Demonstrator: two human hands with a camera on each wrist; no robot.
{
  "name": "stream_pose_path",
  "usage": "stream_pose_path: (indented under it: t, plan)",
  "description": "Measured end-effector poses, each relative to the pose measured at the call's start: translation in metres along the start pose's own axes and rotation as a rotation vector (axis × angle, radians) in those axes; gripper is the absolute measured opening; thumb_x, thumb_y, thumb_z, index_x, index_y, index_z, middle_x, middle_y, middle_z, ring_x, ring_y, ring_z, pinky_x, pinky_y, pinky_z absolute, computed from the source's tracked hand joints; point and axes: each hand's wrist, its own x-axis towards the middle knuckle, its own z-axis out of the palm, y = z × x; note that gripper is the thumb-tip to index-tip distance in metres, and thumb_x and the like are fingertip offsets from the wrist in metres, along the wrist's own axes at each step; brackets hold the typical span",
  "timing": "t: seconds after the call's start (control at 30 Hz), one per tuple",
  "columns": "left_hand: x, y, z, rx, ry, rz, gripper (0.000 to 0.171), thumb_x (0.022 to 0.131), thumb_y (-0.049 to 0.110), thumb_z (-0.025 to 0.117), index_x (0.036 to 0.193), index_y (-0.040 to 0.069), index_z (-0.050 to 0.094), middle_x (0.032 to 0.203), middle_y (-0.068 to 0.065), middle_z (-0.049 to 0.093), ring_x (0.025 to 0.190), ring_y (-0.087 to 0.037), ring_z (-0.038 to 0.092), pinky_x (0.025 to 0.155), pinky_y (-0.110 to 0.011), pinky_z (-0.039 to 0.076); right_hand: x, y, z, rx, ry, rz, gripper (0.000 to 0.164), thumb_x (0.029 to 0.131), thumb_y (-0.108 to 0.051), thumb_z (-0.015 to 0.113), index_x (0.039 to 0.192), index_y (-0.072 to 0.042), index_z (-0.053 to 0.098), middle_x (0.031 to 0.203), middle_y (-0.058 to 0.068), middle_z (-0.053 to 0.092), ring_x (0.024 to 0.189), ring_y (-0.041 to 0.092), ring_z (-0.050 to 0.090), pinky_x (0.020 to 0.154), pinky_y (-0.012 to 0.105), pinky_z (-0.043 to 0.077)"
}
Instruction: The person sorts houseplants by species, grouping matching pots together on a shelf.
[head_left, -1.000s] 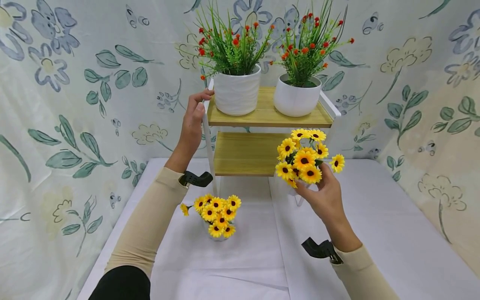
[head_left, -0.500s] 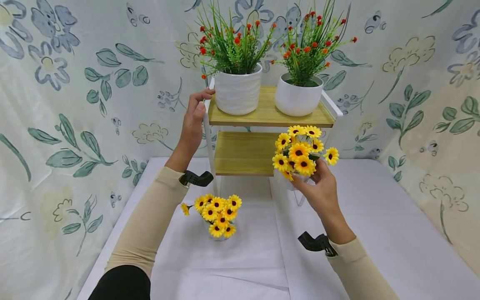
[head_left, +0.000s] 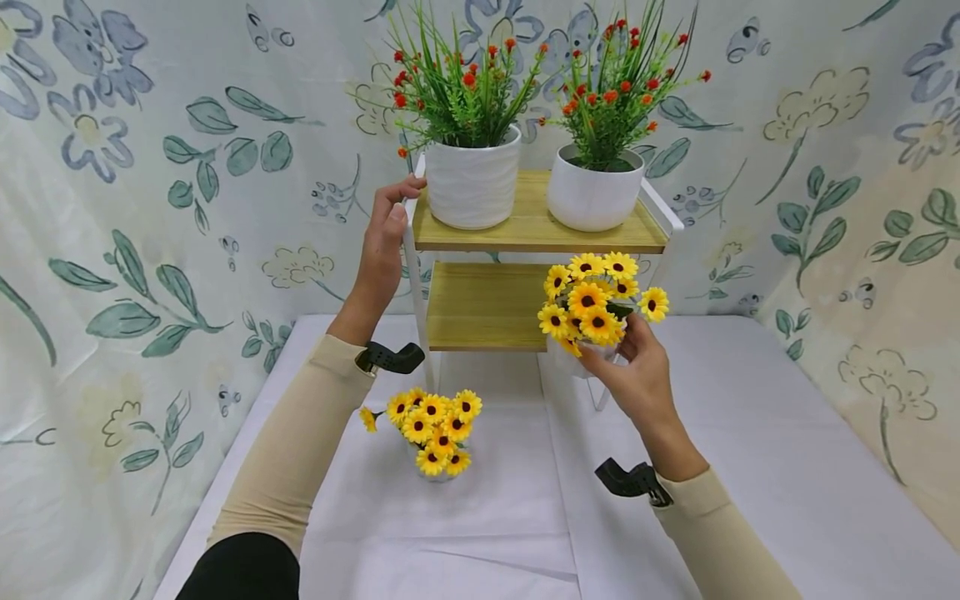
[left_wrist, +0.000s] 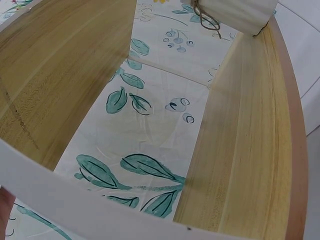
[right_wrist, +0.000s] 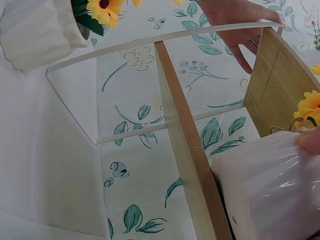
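Note:
A two-tier plant stand (head_left: 487,308) with a white frame and wooden shelves stands at the back of the table. My left hand (head_left: 384,242) grips its frame at the upper left corner. My right hand (head_left: 637,371) holds a small pot of yellow artificial sunflowers (head_left: 588,300) at the right end of the lower shelf. In the right wrist view the white, plastic-wrapped pot (right_wrist: 270,185) is right at the shelf's edge, with my thumb on it. The left wrist view shows this pot (left_wrist: 240,15) at the far end of the lower shelf, twine hanging from it.
Two white pots, one ribbed (head_left: 474,187) and one rounded (head_left: 596,196), hold grass with red flowers on the top shelf (head_left: 536,237). Another sunflower pot (head_left: 435,429) stands on the white cloth (head_left: 495,517) in front. A floral curtain (head_left: 187,208) hangs behind.
My right hand has moved a little to the left with the sunflower pot, further in over the lower shelf. The left hand stays on the stand's frame.

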Motion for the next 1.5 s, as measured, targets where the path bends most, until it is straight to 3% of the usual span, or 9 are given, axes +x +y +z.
stream_pose_path:
  t: [0.3, 0.57, 0.73, 0.87, 0.93, 1.03, 1.17, 1.37, 1.5]
  plan:
    - [0.0, 0.0, 0.0, -0.008, 0.0, 0.006, 0.05, 0.092, 0.023, 0.028, 0.12, -0.018, 0.035, 0.142, -0.029, 0.036, 0.141, -0.027, 0.025, 0.115, -0.048, 0.014, 0.001, 0.002, 0.001, -0.028, -0.007, -0.004, 0.077, 0.081, -0.021, 0.077, 0.147, -0.02, 0.038, 0.139, 0.002, 0.05, 0.121, 0.018, 0.053, 0.094, 0.023, 0.046]
    - [0.0, -0.002, 0.001, -0.016, 0.004, 0.005, 0.05, 0.093, 0.025, 0.029, 0.119, -0.017, 0.034, 0.142, -0.029, 0.036, 0.141, -0.026, 0.025, 0.115, -0.047, 0.015, 0.001, 0.001, 0.001, -0.107, -0.007, -0.003, 0.079, 0.083, -0.028, 0.075, 0.149, -0.013, 0.034, 0.145, 0.007, 0.046, 0.132, 0.022, 0.045, 0.105, 0.046, 0.037]
    - [0.0, -0.001, 0.001, -0.015, 0.007, 0.001, 0.051, 0.092, 0.025, 0.029, 0.119, -0.017, 0.035, 0.142, -0.029, 0.036, 0.14, -0.027, 0.026, 0.115, -0.043, 0.016, 0.0, 0.0, 0.002, -0.138, -0.008, 0.005, 0.082, 0.084, -0.027, 0.074, 0.151, -0.013, 0.029, 0.148, 0.009, 0.042, 0.135, 0.023, 0.041, 0.104, 0.049, 0.036]
    - [-0.001, -0.001, 0.002, -0.013, 0.006, -0.003, 0.051, 0.093, 0.026, 0.029, 0.12, -0.017, 0.034, 0.142, -0.028, 0.036, 0.14, -0.026, 0.027, 0.114, -0.036, 0.018, -0.002, -0.012, 0.004, -0.155, -0.01, -0.009, 0.08, 0.086, -0.02, 0.073, 0.151, -0.006, 0.028, 0.149, 0.014, 0.04, 0.136, 0.028, 0.039, 0.103, 0.052, 0.036]
    - [0.0, -0.002, 0.001, -0.014, 0.004, 0.001, 0.052, 0.093, 0.026, 0.029, 0.12, -0.018, 0.035, 0.142, -0.029, 0.036, 0.14, -0.026, 0.027, 0.115, -0.04, 0.018, -0.004, -0.023, 0.005, -0.161, -0.012, -0.017, 0.078, 0.087, -0.016, 0.071, 0.149, -0.002, 0.028, 0.148, 0.017, 0.04, 0.136, 0.031, 0.039, 0.102, 0.053, 0.036]
    - [0.001, -0.02, -0.001, -0.019, 0.012, 0.017, 0.05, 0.094, 0.03, 0.031, 0.121, -0.012, 0.038, 0.143, -0.021, 0.039, 0.139, -0.022, 0.028, 0.115, -0.042, 0.018, -0.004, -0.033, 0.006, -0.164, -0.012, -0.024, 0.075, 0.087, -0.013, 0.071, 0.148, 0.002, 0.029, 0.147, 0.021, 0.04, 0.136, 0.034, 0.038, 0.102, 0.054, 0.037]
    - [0.003, -0.034, -0.003, -0.025, 0.019, 0.027, 0.05, 0.094, 0.032, 0.031, 0.121, -0.008, 0.038, 0.143, -0.018, 0.04, 0.139, -0.019, 0.029, 0.114, -0.039, 0.018, 0.002, -0.014, 0.006, -0.176, 0.005, -0.03, 0.078, 0.085, -0.02, 0.073, 0.149, -0.005, 0.03, 0.148, 0.014, 0.041, 0.136, 0.027, 0.039, 0.101, 0.051, 0.039]
    - [0.0, -0.004, 0.001, -0.012, 0.008, 0.0, 0.051, 0.093, 0.026, 0.029, 0.12, -0.017, 0.034, 0.142, -0.028, 0.036, 0.139, -0.025, 0.029, 0.113, -0.035, 0.019, 0.005, 0.002, 0.006, -0.185, 0.023, -0.025, 0.08, 0.084, -0.031, 0.074, 0.149, -0.01, 0.032, 0.147, 0.009, 0.043, 0.135, 0.023, 0.041, 0.101, 0.049, 0.041]
    - [-0.001, 0.002, 0.002, 0.0, 0.007, -0.008, 0.05, 0.092, 0.025, 0.029, 0.12, -0.016, 0.035, 0.142, -0.028, 0.037, 0.139, -0.026, 0.028, 0.113, -0.035, 0.019, 0.005, 0.002, 0.008, -0.192, 0.033, -0.017, 0.081, 0.084, -0.033, 0.074, 0.149, -0.009, 0.032, 0.148, 0.009, 0.043, 0.135, 0.024, 0.041, 0.101, 0.049, 0.041]
